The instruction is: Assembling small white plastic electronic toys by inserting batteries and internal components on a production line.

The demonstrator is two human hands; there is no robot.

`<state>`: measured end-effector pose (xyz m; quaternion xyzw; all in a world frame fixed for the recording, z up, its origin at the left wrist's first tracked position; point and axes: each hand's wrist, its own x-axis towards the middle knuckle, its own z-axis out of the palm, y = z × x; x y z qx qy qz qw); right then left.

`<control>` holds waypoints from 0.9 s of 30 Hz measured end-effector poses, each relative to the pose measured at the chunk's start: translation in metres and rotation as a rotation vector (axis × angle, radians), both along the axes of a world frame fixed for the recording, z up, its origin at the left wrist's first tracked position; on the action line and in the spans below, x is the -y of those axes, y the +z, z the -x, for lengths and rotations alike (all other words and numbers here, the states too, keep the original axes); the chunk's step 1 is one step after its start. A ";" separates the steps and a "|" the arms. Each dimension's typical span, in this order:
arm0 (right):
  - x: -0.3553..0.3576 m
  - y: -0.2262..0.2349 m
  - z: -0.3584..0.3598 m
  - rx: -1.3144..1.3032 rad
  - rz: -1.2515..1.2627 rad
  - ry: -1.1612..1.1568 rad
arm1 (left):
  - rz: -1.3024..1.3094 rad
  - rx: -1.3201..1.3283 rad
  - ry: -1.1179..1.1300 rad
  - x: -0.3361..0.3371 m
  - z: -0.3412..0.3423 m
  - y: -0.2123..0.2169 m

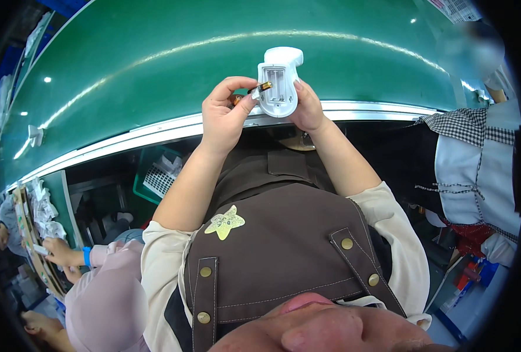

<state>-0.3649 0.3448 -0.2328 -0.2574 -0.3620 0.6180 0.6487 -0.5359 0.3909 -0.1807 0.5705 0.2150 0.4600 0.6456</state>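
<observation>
A white handheld device with a rounded head is held over the table's near edge, its back turned up. Its battery compartment is uncovered and shows bare metal contacts. My right hand grips the device from the right side, the fingers partly hidden behind it. Between the thumb and fingers of my left hand is a dark battery with a copper-coloured end, tilted at the left rim of the compartment. Another copper-coloured piece, perhaps a second battery, shows within the same hand's curled fingers.
The green table has a metal front edge. A small white part lies on it at the left. Below the edge stands a green crate with a white grid basket. Co-workers are at lower left and right.
</observation>
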 end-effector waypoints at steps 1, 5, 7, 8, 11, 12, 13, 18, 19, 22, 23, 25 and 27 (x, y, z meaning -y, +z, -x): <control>0.000 -0.001 0.000 -0.017 0.002 0.016 | -0.015 -0.024 0.014 0.001 0.001 0.000; 0.001 -0.007 0.001 0.007 -0.017 0.033 | -0.279 -0.189 0.172 0.002 -0.001 0.001; 0.002 -0.011 0.003 0.198 -0.058 -0.052 | -0.413 -0.201 0.347 0.002 -0.006 -0.003; 0.002 -0.007 0.005 0.197 -0.055 -0.050 | -0.411 -0.203 0.348 0.002 -0.009 -0.004; 0.008 0.012 0.013 0.375 -0.063 -0.061 | -0.492 -0.139 0.488 0.005 -0.022 -0.001; 0.009 0.012 0.018 0.372 -0.061 -0.057 | -0.490 -0.143 0.491 0.007 -0.022 -0.001; 0.009 0.012 0.022 0.525 -0.192 -0.146 | -0.469 -0.127 0.439 0.009 -0.021 0.000; 0.020 0.029 0.035 0.794 -0.433 -0.405 | -0.369 -0.128 0.283 0.019 -0.006 0.005; 0.022 0.032 0.039 0.845 -0.427 -0.425 | -0.363 -0.115 0.273 0.020 -0.002 0.005; 0.028 0.042 0.044 1.022 -0.485 -0.480 | -0.283 0.010 0.320 0.029 0.006 0.008; 0.031 0.047 0.045 0.997 -0.462 -0.446 | -0.302 0.028 0.320 0.032 0.008 0.008; 0.033 0.050 0.048 1.003 -0.486 -0.447 | -0.366 0.014 0.326 0.034 0.009 0.009; 0.034 0.055 0.049 1.007 -0.515 -0.443 | -0.434 -0.001 0.338 0.035 0.010 0.008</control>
